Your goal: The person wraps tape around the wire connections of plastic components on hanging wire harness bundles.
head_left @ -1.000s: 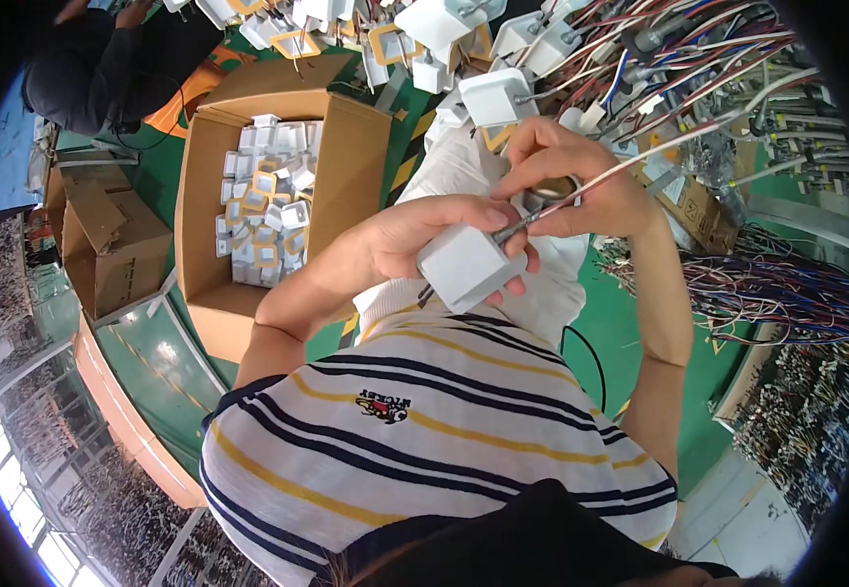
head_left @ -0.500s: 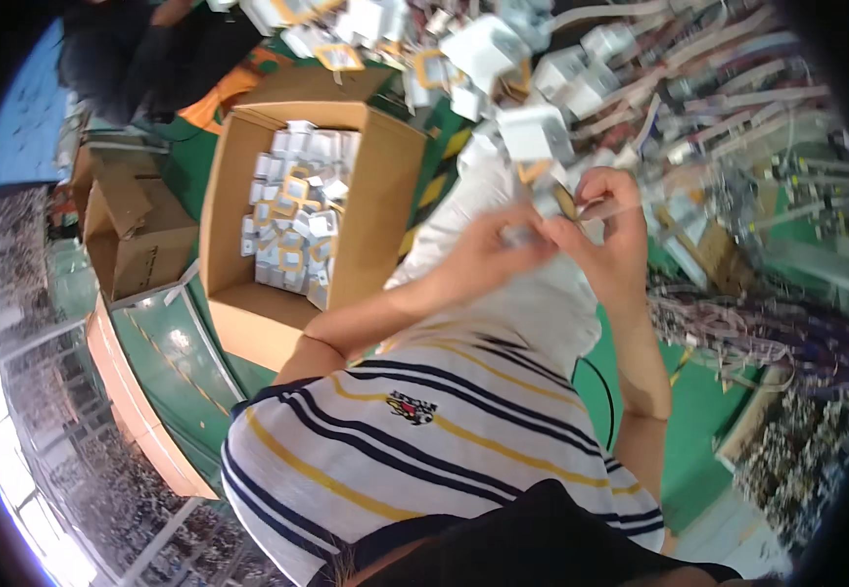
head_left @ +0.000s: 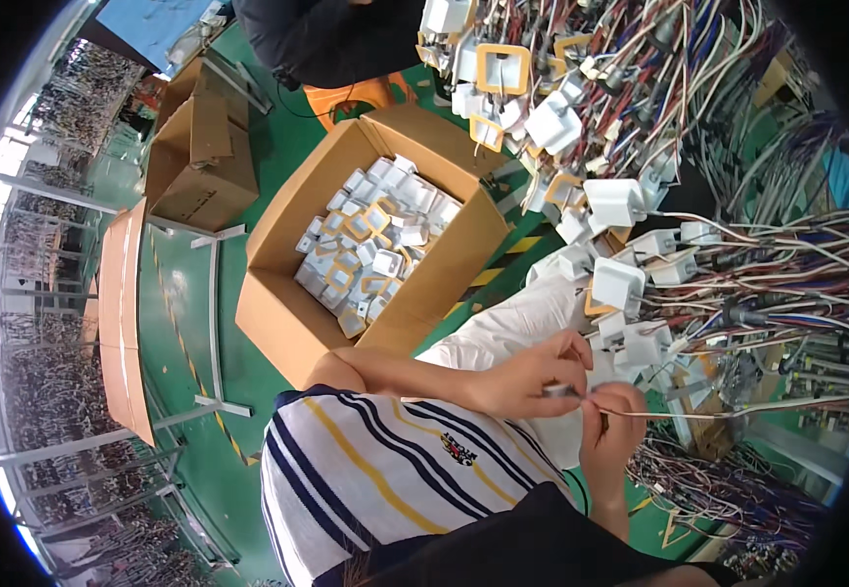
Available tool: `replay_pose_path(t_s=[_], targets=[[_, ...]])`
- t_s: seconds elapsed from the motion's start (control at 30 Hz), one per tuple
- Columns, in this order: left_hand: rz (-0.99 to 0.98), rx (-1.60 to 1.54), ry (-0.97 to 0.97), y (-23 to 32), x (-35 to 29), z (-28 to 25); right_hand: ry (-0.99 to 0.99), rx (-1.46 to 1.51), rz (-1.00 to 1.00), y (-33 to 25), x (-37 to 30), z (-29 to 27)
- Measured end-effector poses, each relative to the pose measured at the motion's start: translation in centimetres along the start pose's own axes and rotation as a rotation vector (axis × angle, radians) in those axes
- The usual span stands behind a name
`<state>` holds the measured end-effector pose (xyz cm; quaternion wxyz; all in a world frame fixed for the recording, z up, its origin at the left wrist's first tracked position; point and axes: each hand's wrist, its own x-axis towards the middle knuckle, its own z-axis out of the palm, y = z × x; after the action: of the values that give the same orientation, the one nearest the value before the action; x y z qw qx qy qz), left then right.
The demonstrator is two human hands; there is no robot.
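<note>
My left hand (head_left: 532, 380) is closed, and a small pale piece (head_left: 559, 390) shows between its bent fingers; most of it is covered, so its kind cannot be told. Touching those fingertips, my right hand (head_left: 612, 430) pinches the end of a thin cable (head_left: 674, 415). The cable stretches off to the right among other wires. Just beyond my hands hang several white plastic housings (head_left: 618, 284) on wire harnesses (head_left: 777, 254), some with a yellow square frame (head_left: 503, 68).
On my left stands an open cardboard box (head_left: 282, 328) holding many white and yellow-framed parts (head_left: 366, 245). Farther off are another carton (head_left: 214, 176), an orange stool (head_left: 361, 96) and a person in dark clothes (head_left: 331, 39). Tangled wires (head_left: 708, 489) lie low on the right.
The view has swung, so the box and harnesses sit differently in it. A yellow-rimmed piece seen between my hands earlier no longer shows; a cable now runs from my right fingers.
</note>
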<state>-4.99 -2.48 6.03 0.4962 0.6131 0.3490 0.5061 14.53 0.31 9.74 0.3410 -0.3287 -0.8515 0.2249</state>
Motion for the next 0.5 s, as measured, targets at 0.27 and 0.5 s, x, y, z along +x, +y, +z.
replay_pose_path(t_s=[0.27,0.5], targets=[[0.405,0.319,-0.232,1.9,-1.0,0.1,-0.505,0.581,0.601,-2.7,-1.3,-4.3],[0.274,0.417,-0.140,0.2,-0.6,-5.3,0.229,1.040,0.617,-2.2,-6.2,-12.6]])
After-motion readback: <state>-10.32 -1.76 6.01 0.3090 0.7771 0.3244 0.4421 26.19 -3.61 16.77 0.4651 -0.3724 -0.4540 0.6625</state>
